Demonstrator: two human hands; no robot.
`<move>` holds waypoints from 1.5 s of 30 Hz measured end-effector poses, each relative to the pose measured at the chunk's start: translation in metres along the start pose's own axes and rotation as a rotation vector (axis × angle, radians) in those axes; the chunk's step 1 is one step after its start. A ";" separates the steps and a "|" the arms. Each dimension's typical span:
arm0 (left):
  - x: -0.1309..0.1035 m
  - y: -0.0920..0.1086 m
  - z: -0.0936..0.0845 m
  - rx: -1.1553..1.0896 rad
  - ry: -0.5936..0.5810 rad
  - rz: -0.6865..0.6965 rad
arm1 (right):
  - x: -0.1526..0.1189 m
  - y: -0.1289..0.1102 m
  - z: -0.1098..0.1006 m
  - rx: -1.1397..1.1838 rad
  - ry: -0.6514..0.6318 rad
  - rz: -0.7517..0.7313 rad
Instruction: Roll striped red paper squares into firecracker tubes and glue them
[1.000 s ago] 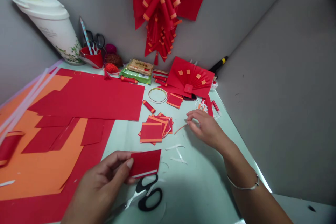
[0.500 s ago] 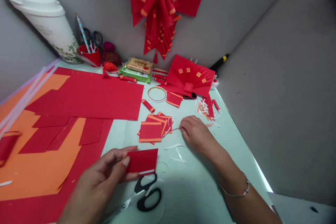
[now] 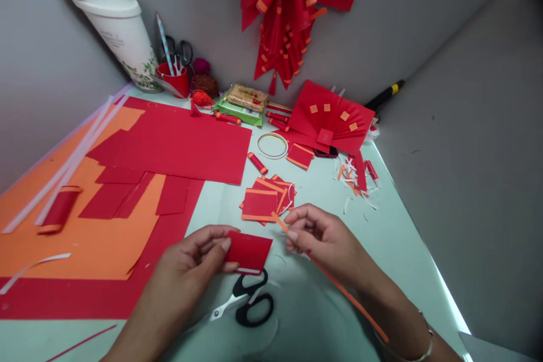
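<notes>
A small red paper rectangle (image 3: 249, 250) with a white strip along its lower edge is held in my left hand (image 3: 199, 254), thumb on top. My right hand (image 3: 320, 240) pinches a long thin orange paper strip (image 3: 348, 296); its upper end points toward the red piece and its tail hangs down past the wrist. Below the red rectangle lie black-handled scissors (image 3: 255, 310) with blades pointing left. Just beyond both hands is a pile of red cards with orange edge strips (image 3: 259, 205).
Red paper sheets (image 3: 199, 150) and orange paper (image 3: 123, 251) cover the left side. A tape ring (image 3: 272, 146), a red paper roll (image 3: 257, 163) and paper scraps (image 3: 351, 172) lie farther back. A white lidded cup (image 3: 123, 34) and red pen cup (image 3: 180, 83) stand by the wall.
My right hand has come nearer and now shows an orange strip between its fingers. The white strips that lay beside the card pile are gone from there. The view has shifted left.
</notes>
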State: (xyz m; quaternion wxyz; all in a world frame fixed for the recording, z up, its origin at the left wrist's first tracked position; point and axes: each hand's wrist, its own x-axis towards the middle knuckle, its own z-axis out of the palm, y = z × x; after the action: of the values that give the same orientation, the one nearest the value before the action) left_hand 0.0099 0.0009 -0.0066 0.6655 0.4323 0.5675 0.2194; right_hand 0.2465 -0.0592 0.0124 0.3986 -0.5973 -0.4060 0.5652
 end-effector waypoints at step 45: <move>-0.016 0.007 0.011 0.213 -0.102 0.247 | -0.013 0.008 0.052 -0.578 0.240 -0.448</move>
State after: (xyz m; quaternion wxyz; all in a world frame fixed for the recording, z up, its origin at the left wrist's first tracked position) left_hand 0.0176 -0.0115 0.0083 0.6117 0.5776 0.4955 0.2159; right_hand 0.1945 -0.0730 0.0072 0.3720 -0.6435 -0.6196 0.2522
